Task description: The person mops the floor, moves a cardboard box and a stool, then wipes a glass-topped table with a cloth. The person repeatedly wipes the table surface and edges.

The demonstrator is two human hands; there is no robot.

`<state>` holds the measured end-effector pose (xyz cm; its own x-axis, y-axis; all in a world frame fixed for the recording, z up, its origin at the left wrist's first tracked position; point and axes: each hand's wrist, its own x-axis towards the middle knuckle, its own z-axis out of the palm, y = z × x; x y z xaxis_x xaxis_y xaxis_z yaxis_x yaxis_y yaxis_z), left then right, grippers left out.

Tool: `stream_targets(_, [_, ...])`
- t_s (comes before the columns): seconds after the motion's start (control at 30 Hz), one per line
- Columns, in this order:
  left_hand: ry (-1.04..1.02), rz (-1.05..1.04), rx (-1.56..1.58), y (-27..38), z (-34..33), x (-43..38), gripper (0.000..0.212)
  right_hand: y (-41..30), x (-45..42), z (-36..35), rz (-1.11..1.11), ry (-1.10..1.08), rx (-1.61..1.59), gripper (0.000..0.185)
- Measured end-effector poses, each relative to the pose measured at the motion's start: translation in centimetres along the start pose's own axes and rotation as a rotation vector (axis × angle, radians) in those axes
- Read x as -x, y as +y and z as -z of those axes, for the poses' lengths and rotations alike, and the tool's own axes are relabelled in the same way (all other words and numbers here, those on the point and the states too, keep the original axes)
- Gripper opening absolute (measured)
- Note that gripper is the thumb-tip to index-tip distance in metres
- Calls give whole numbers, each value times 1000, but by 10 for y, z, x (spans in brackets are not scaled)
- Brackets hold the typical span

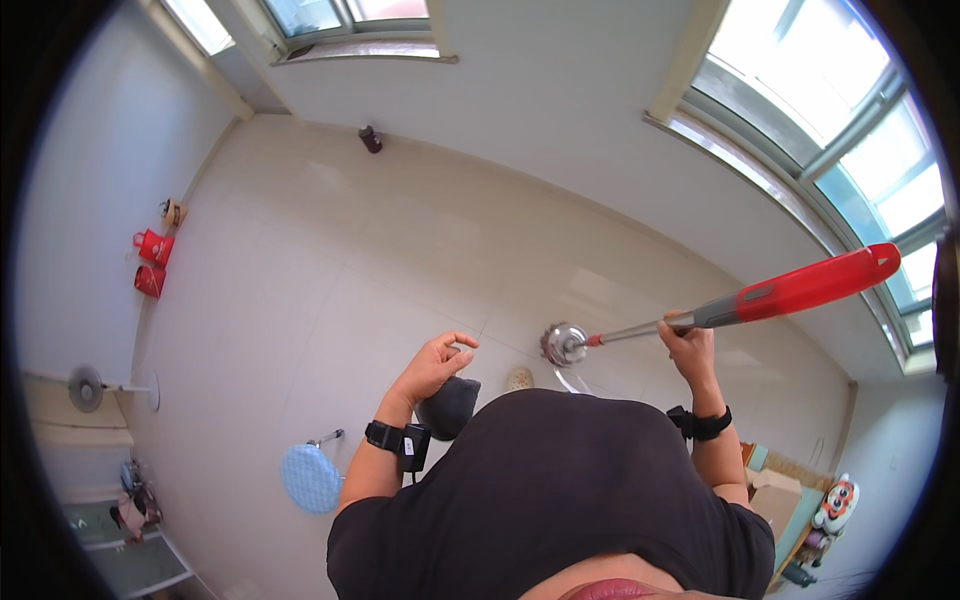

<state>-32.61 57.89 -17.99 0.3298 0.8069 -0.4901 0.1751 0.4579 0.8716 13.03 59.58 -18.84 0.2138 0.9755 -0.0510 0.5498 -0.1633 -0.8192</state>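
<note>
My right hand (688, 351) grips the metal pole of a spin mop (817, 283) with a red and grey handle, which reaches up to the right. The mop's round steel head (566, 345) with a dark fringe is low, near the floor in front of me. My left hand (442, 363) is raised left of my body, its fingers loosely curled and nothing visible in it. Below that hand shows a dark grey rounded thing (448, 411), partly hidden. A beige clog (520, 379) shows at my feet, and a white strap (574, 381) lies beside the mop head.
A stool with a light blue cover (310, 478) stands at my left. Red bags (154, 247) and a standing fan (86, 388) are along the left side. A dark bottle (370, 139) stands by the far wall. A cardboard box (774, 498) is at lower right.
</note>
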Motion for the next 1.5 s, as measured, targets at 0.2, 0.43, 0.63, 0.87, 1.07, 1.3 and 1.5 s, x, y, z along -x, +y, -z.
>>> stream_targets(0.2, [198, -38, 94, -29, 57, -37, 25, -33, -125, -90, -113, -199, -196, 26])
stream_targets(0.43, [554, -13, 181, -25, 77, -86, 21, -57, -303, -207, 39, -323, -120, 21])
stream_targets(0.63, [785, 139, 347, 8, 93, -154, 19, -64, -451, -309, -3, -506, -66, 31])
stream_targets(0.87, [831, 89, 393, 64, 101, -195, 24, -80, -595, -395, -189, -483, -259, 39])
stream_targets(1.07, [822, 166, 294, 74, 148, -216, 25, -90, -663, -407, -333, -343, -220, 53])
stream_targets(1.3, [451, 64, -20, 87, 284, -306, 23, -11, -600, -399, -184, -186, -40, 64])
stream_targets(1.5, [12, 160, -295, 158, 342, -414, 47, 112, -315, -309, -627, -189, 189, 45])
